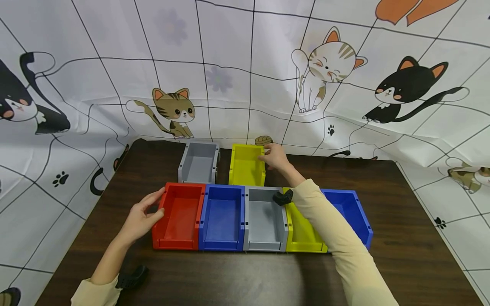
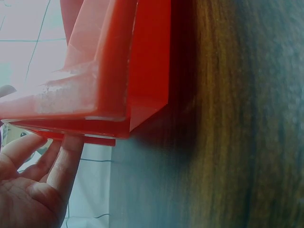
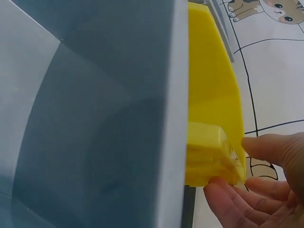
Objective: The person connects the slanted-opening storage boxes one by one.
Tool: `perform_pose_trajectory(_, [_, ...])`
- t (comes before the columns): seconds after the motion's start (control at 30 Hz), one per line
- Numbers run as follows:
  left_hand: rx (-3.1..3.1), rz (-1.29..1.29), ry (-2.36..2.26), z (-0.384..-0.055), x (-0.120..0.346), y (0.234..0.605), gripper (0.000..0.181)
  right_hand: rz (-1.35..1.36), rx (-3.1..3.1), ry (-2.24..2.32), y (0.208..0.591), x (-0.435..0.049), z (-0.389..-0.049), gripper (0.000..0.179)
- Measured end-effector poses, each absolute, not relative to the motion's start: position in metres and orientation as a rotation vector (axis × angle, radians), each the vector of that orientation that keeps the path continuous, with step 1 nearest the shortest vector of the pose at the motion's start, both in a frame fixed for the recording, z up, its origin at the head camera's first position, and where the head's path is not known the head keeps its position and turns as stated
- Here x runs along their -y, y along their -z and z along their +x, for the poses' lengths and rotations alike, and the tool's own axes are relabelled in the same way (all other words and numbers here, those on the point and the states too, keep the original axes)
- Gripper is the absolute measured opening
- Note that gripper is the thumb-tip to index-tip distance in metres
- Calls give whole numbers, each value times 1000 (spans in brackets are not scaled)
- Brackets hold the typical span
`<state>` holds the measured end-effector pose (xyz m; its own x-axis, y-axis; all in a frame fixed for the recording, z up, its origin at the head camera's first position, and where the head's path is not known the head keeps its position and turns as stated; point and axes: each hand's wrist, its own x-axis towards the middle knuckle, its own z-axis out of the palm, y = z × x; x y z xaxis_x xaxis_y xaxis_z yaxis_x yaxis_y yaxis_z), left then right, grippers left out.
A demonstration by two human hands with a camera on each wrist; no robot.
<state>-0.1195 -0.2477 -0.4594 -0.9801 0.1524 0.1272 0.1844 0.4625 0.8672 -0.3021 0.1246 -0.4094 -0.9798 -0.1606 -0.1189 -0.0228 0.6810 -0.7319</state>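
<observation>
At the left end of the front row is a red bin [image 1: 180, 214]. My left hand [image 1: 142, 216] touches its outer left side with extended fingers; the left wrist view shows these fingertips [image 2: 72, 145] against the red wall. Farther back, my right hand [image 1: 276, 157] pinches the right wall of a yellow bin [image 1: 246, 165] near its back corner. In the right wrist view the thumb [image 3: 268, 146] lies at that bin's rim, with the other fingers lower down. A grey bin [image 3: 95, 118] fills most of that view.
Beside the red bin stand a blue bin [image 1: 223, 219], a grey bin [image 1: 266, 221], a second yellow bin [image 1: 304, 225] and another blue bin [image 1: 350, 212], partly behind my right sleeve. Another grey bin [image 1: 199, 163] is at the back left. A cat-printed cloth [image 1: 229, 85] hangs behind the dark wooden table [image 1: 229, 276].
</observation>
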Motion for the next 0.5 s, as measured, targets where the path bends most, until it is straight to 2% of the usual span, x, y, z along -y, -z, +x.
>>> perform_pose_trajectory(0.2, [2664, -301, 1577, -119, 247, 459, 56, -71, -2685, 1200, 412, -120, -303, 59])
perform_pose_trajectory(0.5, [2671, -298, 1576, -120, 248, 459, 56, 14, -2666, 1188, 417, -115, -307, 52])
